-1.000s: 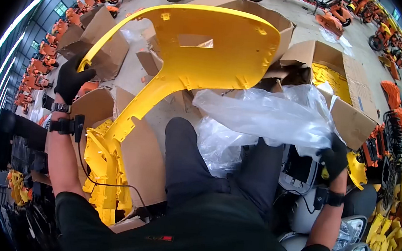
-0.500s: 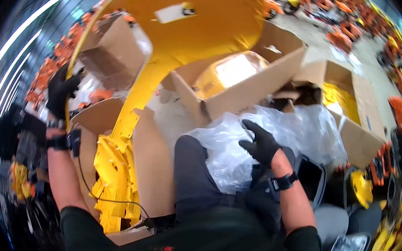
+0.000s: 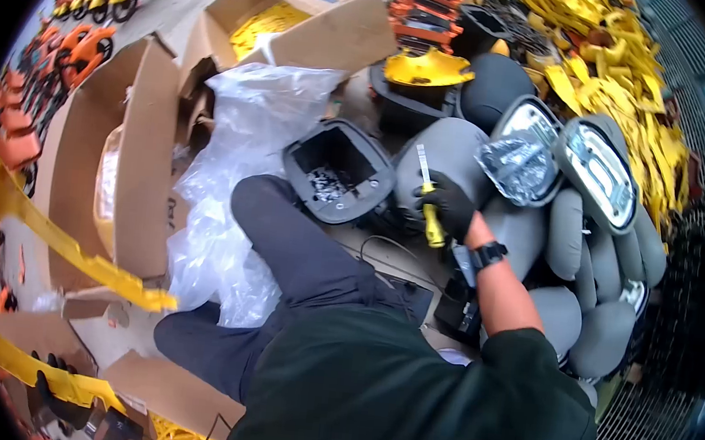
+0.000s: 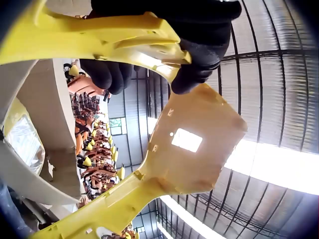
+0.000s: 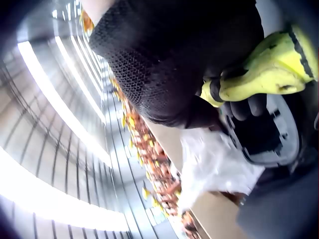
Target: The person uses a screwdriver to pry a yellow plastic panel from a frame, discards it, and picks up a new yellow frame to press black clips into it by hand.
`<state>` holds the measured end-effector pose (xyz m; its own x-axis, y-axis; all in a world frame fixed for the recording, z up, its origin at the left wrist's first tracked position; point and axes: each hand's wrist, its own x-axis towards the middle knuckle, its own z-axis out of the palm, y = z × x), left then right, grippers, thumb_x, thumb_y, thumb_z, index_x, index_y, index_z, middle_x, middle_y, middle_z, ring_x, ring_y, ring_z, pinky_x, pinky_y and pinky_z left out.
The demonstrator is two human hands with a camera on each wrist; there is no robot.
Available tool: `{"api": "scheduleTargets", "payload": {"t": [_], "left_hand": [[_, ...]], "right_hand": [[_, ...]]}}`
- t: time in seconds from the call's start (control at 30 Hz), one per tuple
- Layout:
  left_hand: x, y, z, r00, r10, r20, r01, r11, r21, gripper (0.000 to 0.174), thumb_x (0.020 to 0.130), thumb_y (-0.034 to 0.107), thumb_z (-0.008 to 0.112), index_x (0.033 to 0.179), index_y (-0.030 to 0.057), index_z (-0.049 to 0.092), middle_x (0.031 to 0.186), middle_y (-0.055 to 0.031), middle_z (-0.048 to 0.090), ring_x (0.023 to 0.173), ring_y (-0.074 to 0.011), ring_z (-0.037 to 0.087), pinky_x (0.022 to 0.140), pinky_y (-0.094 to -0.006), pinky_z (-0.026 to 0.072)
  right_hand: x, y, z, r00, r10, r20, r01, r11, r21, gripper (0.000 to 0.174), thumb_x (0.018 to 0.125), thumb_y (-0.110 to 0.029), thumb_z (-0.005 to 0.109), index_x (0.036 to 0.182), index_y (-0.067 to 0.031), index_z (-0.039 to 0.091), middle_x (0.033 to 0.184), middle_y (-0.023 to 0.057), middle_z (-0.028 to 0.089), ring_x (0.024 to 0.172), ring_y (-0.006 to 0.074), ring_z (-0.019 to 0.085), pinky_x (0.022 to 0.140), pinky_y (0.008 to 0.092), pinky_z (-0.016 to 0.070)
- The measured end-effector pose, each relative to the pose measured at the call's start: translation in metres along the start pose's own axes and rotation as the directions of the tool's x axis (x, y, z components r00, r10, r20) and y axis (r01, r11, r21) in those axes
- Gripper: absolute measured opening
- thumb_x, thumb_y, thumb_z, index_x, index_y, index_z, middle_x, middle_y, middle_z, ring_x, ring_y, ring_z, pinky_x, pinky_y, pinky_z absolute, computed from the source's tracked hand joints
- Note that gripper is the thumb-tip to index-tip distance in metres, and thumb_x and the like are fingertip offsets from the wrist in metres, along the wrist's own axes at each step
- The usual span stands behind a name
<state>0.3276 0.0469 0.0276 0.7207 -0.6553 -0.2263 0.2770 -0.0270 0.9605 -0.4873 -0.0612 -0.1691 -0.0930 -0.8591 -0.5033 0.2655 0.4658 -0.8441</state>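
Observation:
At the lower left of the head view, my gloved left hand [image 3: 59, 405] grips the edge of a large yellow plastic panel [image 3: 94, 256]. In the left wrist view the black-gloved fingers [image 4: 204, 50] curl over its frame, and the broad part of the panel [image 4: 192, 139] with a rectangular cutout stands beyond. My gloved right hand [image 3: 453, 206] holds a screwdriver [image 3: 432, 224] by its yellow handle, its pale shaft pointing away over a grey rounded seat [image 3: 453, 149]. The right wrist view shows the handle [image 5: 264, 82] close up, with dark bands on it.
Left of the right hand sits a grey open-topped shell [image 3: 302, 173] with small hardware inside. Clear plastic sheeting [image 3: 233, 183] lies beside my leg, next to a cardboard box [image 3: 148, 158]. More grey seats [image 3: 604, 338] and a heap of yellow parts [image 3: 603, 83] lie to the right.
The view has swung to the right. My right hand left the plastic sheeting, reached across to the grey seats and took the screwdriver. My left hand kept its grip on the yellow panel.

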Motion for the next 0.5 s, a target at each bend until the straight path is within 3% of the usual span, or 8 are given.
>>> {"api": "scheduleTargets", "payload": {"t": [0.03,0.07,0.13,0.2,0.3,0.33,0.4,0.5], "left_hand": [[0.002,-0.01,0.019,0.999,-0.043,-0.015,0.043,0.999,-0.018,0.059,0.101,0.045,0.047,0.152,0.0154,0.04,0.144,-0.0146,0.055,0.13,-0.0285,0.052,0.112,-0.0369,0.0339],[0.016,-0.023,0.018,0.891,-0.128,0.435,0.157,0.987,-0.032,0.06,0.101,0.045,0.048,0.152,0.0149,0.04,0.144,-0.0149,0.055,0.129,-0.0288,0.052,0.111,-0.0373,0.0353],[0.02,-0.049,0.041,0.787,0.006,0.617,-0.058,0.996,0.064,0.06,0.101,0.045,0.049,0.151,0.0135,0.041,0.14,-0.0169,0.057,0.121,-0.0293,0.058,0.106,-0.0392,0.0422],[0.019,-0.077,0.067,0.723,0.122,0.68,-0.253,0.963,0.096,0.06,0.101,0.046,0.05,0.15,0.0122,0.042,0.136,-0.019,0.06,0.114,-0.0298,0.064,0.101,-0.041,0.0491],[0.006,-0.093,0.114,0.867,-0.07,0.493,0.086,0.996,-0.01,0.053,0.099,0.044,0.054,0.143,0.0146,0.049,0.127,-0.0128,0.066,0.108,-0.0271,0.066,0.09,-0.0437,0.0551],[-0.002,-0.102,0.128,0.916,-0.027,0.4,0.028,1.0,0.002,0.051,0.099,0.043,0.055,0.141,0.0151,0.05,0.122,-0.0145,0.067,0.103,-0.0276,0.067,0.087,-0.0424,0.0561],[-0.009,-0.115,0.151,0.981,-0.01,0.194,0.018,0.999,-0.04,0.047,0.098,0.042,0.058,0.136,0.0152,0.055,0.115,-0.0166,0.07,0.096,-0.0292,0.07,0.08,-0.039,0.0584],[-0.023,-0.122,0.172,0.978,0.039,0.205,-0.041,0.999,0.004,0.046,0.097,0.041,0.061,0.133,0.0139,0.056,0.116,-0.018,0.069,0.095,-0.029,0.07,0.077,-0.037,0.0589]], "right_hand": [[-0.018,-0.003,-0.032,0.994,-0.103,-0.039,0.102,0.994,-0.046,0.049,0.088,-0.004,0.062,0.136,-0.0029,0.049,0.102,0.0122,0.066,0.077,0.0183,0.067,0.066,0.0316,0.0583],[-0.032,-0.002,-0.064,0.971,-0.204,-0.126,0.202,0.979,-0.028,0.049,0.088,-0.002,0.061,0.136,-0.0028,0.048,0.103,0.0129,0.066,0.077,0.0198,0.067,0.068,0.0326,0.0588],[-0.063,-0.002,-0.111,0.855,-0.328,-0.401,0.43,0.882,0.195,0.055,0.093,-0.006,0.06,0.144,-0.0093,0.038,0.104,0.0143,0.064,0.077,0.024,0.068,0.068,0.0357,0.0595],[-0.09,0.011,-0.156,0.758,-0.263,-0.597,0.391,0.916,0.093,0.054,0.096,-0.013,0.059,0.145,-0.0154,0.036,0.098,0.0124,0.062,0.071,0.023,0.066,0.061,0.0373,0.058],[-0.076,0.085,-0.257,0.699,0.042,-0.714,0.208,0.943,0.259,0.053,0.098,-0.017,0.056,0.147,-0.0156,0.035,0.088,0.0077,0.059,0.063,0.0213,0.061,0.055,0.0369,0.0542],[-0.088,0.062,-0.237,0.685,0.046,-0.727,0.104,0.982,0.16,0.062,0.095,-0.01,0.057,0.151,-0.0166,0.032,0.088,0.0086,0.058,0.065,0.0221,0.062,0.054,0.0373,0.0549],[-0.082,0.059,-0.25,0.668,-0.009,-0.744,0.102,0.991,0.08,0.066,0.093,-0.005,0.056,0.152,-0.0155,0.03,0.09,0.0097,0.059,0.066,0.0224,0.062,0.054,0.0378,0.0554],[-0.046,0.045,-0.299,0.642,-0.056,-0.765,0.077,0.997,-0.008,0.075,0.085,0.006,0.057,0.153,-0.0111,0.03,0.099,0.0147,0.061,0.071,0.025,0.067,0.055,0.0402,0.0571]]}}
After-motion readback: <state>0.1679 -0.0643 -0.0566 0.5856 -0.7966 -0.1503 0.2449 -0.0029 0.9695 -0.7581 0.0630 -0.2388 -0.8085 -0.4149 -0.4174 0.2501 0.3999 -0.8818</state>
